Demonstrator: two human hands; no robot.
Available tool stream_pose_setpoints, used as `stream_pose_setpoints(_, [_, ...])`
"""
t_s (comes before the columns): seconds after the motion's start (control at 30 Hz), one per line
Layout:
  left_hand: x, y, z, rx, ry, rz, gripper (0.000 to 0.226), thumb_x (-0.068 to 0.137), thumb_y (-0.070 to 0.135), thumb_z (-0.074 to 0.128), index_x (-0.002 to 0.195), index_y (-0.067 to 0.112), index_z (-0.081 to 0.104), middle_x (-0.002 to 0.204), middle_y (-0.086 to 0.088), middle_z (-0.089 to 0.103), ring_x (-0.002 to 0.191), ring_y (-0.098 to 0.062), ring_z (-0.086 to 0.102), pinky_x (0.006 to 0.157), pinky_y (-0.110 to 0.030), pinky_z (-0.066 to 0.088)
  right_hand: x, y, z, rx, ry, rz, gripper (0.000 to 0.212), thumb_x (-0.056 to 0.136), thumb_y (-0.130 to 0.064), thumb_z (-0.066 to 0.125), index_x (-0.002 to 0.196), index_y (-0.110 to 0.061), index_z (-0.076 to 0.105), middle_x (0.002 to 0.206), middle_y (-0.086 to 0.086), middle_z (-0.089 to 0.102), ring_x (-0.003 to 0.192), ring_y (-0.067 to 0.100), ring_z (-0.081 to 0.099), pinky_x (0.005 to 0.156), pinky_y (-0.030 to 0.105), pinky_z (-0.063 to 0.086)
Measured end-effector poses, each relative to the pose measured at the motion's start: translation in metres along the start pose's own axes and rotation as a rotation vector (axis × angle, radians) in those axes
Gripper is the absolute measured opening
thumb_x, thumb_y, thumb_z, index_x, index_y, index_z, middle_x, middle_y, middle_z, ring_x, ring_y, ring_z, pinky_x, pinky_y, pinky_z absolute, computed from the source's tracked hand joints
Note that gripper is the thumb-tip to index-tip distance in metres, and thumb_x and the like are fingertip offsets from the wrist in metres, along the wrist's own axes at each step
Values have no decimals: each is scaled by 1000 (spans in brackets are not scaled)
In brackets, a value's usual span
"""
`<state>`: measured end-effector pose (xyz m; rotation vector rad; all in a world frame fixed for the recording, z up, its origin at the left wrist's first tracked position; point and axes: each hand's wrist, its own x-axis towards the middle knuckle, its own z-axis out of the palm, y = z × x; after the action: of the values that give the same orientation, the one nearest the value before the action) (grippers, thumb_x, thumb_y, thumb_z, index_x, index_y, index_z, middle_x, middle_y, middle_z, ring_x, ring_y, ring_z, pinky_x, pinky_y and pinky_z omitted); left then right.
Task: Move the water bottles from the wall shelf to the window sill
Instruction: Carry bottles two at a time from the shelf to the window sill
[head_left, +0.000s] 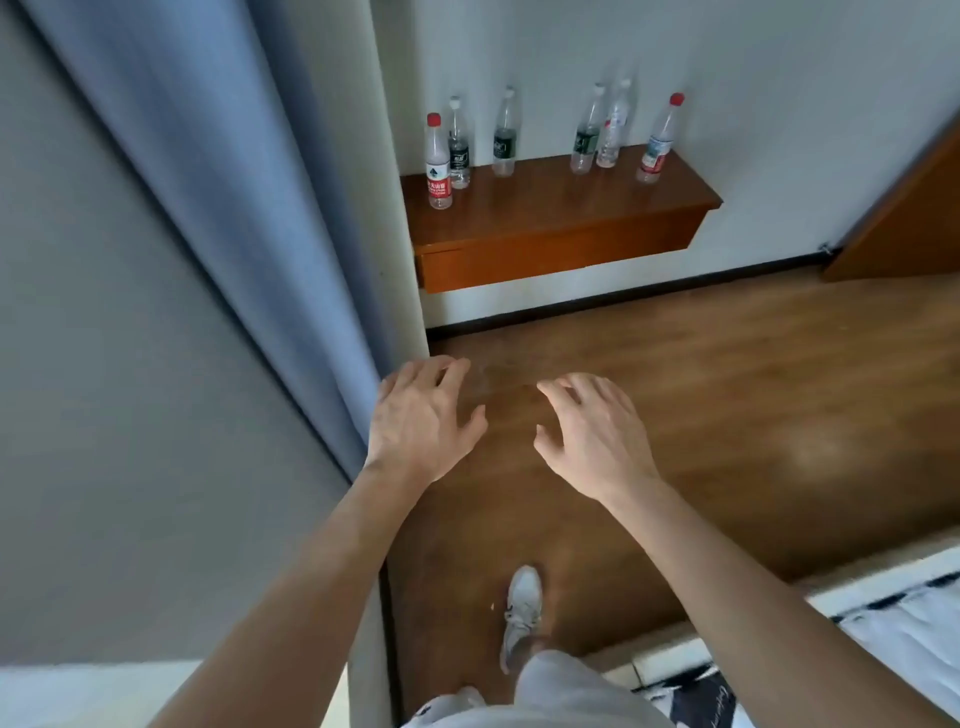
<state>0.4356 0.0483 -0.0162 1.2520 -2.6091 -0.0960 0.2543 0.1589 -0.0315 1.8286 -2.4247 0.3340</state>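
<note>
A: Where are the water bottles sitting?

B: 6 of them are standing upright on the wooden wall shelf (550, 208). A red-capped bottle (439, 163) is standing near the shelf's left front corner, with a dark-labelled bottle (459, 145) just behind it by the left edge. Another dark-labelled one (504, 134) is standing along the back edge. 2 more, a third dark-labelled bottle (587, 132) and a clear bottle (614, 127), are standing close together toward the back right, and a second red-capped bottle (660, 140) is standing near the right edge.

A: And the hands?

B: The left hand (421, 421) and the right hand (597, 431) are both hovering over the wooden floor (727, 389), well apart from the shelf, fingers spread and loosely curled, grasping nothing. The left hand is hanging just beside the blue curtain (234, 208).
</note>
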Motion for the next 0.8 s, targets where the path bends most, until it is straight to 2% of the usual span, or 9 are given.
stream_pose_setpoints(0.23, [114,-1,27,37,-32,20,56,91,55,47,140,27,46,141,1,53,131,-22,47,107,-47,42,98,44,20,-3,-20,20,48,87,-40,66,131,-20,61,126,6,64,121,25,59,108,43,46])
stream_pose_setpoints(0.43, [241,9,48,64,-18,-10,56,90,60,46,137,31,44,141,4,53,132,-19,46,109,-45,39,213,100,34,8,-78,2,54,92,-51,59,140,-28,51,142,1,56,136,21,48,118,42,34])
stream_pose_setpoints(0.53, [301,15,55,72,-37,-52,58,89,63,44,138,33,41,143,5,51,134,-19,45,112,-45,37,268,127,39,39,-81,-8,55,92,-52,58,141,-29,50,143,-1,55,137,20,47,118,40,30])
stream_pose_setpoints(0.7, [370,10,60,74,-31,-93,57,88,61,45,137,31,41,139,5,53,131,-19,47,111,-47,38,341,162,53,49,-69,-46,47,87,-39,65,130,-21,59,126,3,64,123,24,57,109,42,43])
stream_pose_setpoints(0.8, [398,3,66,78,-48,-132,60,89,61,46,140,30,40,141,5,51,132,-19,45,111,-47,37,378,174,61,66,-61,-78,45,85,-36,65,127,-20,61,123,5,65,119,25,59,105,43,47])
